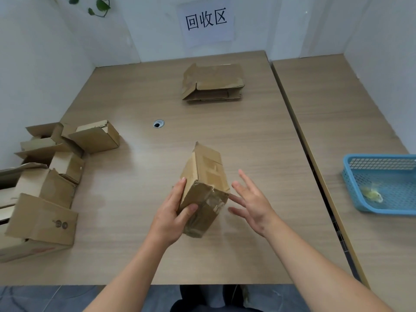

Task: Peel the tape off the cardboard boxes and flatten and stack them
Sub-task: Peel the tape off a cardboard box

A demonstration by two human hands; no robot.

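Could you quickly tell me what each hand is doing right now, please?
Left hand: grips the cardboard box.
Right hand: open, fingers spread, holding nothing.

Blue basket (378, 156) on rt table (333, 104), paper sign (206, 23) on wall, leaves (99, 5) top-left, cable hole (158, 124) in desk (247, 122)

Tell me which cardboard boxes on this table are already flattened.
The brown cardboard stack at the far end, below the white paper sign. The left-side boxes stand unflattened, like the taped box the left hand grips.
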